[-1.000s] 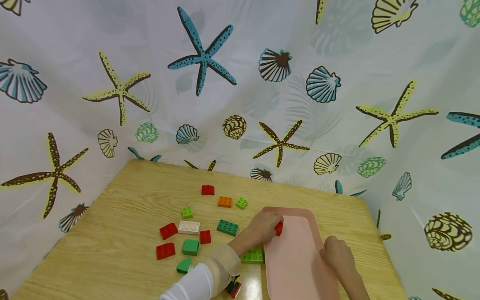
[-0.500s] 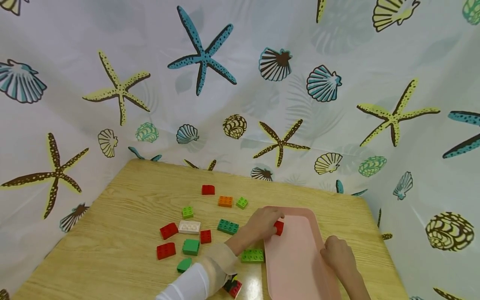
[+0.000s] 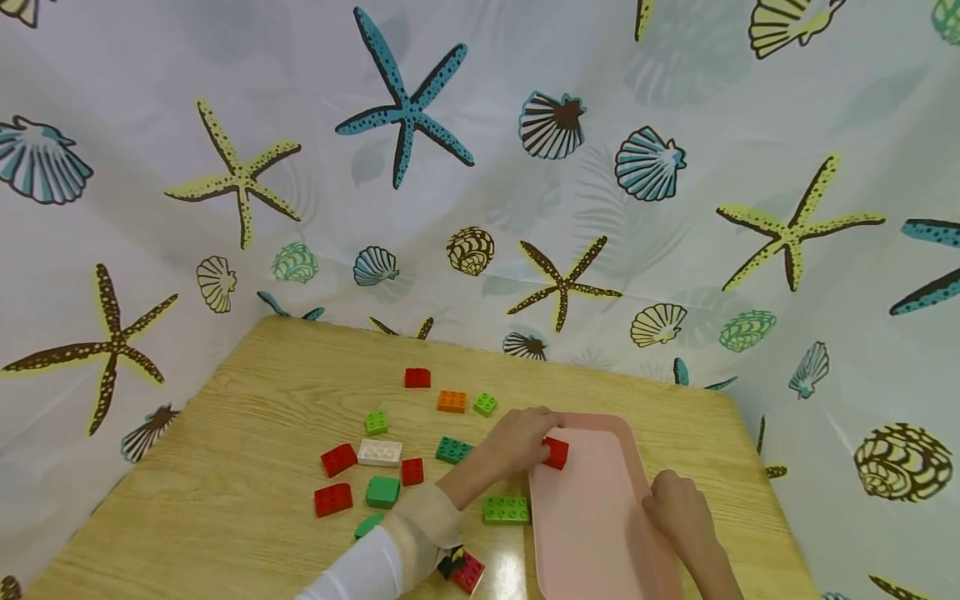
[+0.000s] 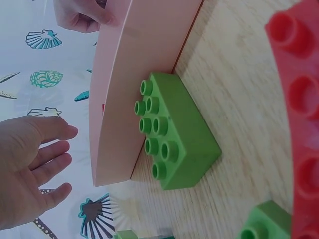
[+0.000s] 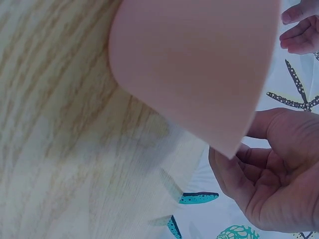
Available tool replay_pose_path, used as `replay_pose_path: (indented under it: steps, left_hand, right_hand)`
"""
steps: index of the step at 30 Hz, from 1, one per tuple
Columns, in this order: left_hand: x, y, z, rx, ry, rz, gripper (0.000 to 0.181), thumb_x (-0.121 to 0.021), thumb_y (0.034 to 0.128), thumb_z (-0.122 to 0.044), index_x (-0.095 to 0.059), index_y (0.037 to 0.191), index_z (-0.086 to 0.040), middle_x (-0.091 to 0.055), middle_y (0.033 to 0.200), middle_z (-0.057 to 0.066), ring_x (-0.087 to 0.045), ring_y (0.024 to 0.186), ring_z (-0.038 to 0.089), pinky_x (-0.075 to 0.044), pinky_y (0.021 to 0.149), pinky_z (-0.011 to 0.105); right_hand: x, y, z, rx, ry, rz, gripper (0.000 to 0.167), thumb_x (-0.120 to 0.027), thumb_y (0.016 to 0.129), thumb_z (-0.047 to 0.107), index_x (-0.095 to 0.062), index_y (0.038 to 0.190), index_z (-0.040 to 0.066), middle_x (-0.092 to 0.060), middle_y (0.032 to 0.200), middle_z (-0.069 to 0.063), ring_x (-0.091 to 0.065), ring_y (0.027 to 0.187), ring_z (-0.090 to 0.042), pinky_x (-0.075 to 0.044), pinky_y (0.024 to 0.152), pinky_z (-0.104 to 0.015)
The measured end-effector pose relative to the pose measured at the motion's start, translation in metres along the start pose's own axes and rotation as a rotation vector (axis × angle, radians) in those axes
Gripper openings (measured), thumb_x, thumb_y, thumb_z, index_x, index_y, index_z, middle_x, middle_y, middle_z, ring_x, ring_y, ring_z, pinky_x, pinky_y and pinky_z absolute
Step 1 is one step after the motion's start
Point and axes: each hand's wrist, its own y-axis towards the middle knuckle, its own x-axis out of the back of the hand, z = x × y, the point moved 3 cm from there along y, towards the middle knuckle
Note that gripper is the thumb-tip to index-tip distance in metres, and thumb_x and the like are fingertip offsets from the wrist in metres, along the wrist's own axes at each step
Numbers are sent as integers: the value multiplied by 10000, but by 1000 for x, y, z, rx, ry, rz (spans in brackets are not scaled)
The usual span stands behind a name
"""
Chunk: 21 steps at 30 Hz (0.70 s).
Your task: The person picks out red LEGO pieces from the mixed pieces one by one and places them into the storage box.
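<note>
A pink tray (image 3: 588,517) stands on the right part of the table. My left hand (image 3: 516,442) is over its left rim, and in the left wrist view the fingers (image 4: 52,169) are spread and relaxed, with nothing between them. Just past the fingertips, a red toy brick (image 3: 557,452) lies inside the tray at its far left. My right hand (image 3: 678,510) grips the tray's right rim; the right wrist view has thumb and fingers (image 5: 227,174) pinching the pink wall (image 5: 194,64). Beside the tray's left wall sits a light green eight-stud brick (image 4: 192,139).
Several bricks lie left of the tray: red (image 3: 333,500), white (image 3: 379,452), green (image 3: 383,492), orange (image 3: 452,402) and lime (image 3: 485,404). A red brick with a black and yellow part (image 3: 468,572) is near the left forearm. A shell-patterned curtain (image 3: 480,167) borders the table.
My left hand has let go of the red brick in the tray and drawn back slightly left, uncovering more of it. The right hand stays at the rim.
</note>
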Motion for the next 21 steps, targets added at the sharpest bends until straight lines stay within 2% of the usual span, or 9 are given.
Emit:
replay_pose_path:
  steps: [8, 14, 21]
  left_hand:
    - [7, -10, 5, 36, -62, 12, 395, -708, 914, -132, -640, 1300, -180, -629, 1276, -7, -602, 994, 128, -500, 842, 241]
    - [12, -20, 9, 27, -63, -9, 403, -704, 925, -146, -627, 1318, -186, -626, 1286, -4, -616, 997, 142, -509, 850, 275]
    - [17, -30, 12, 7, -110, -27, 363, -710, 909, -104, -640, 1258, -175, -648, 1234, 1, -530, 790, 110, -463, 662, 193]
  right_hand:
    - [2, -1, 1, 8, 17, 11, 406, -572, 742, -30, -292, 543, 187, -237, 535, 71, -222, 504, -96, -212, 445, -235]
    - [0, 1, -1, 5, 10, 11, 403, -577, 738, -26, -296, 542, 186, -242, 532, 68, -230, 504, -100, -215, 446, -241]
    - [-1, 1, -1, -2, 7, 2, 386, -565, 732, -30, -309, 534, 179, -266, 526, 59, -254, 492, -107, -228, 438, -248]
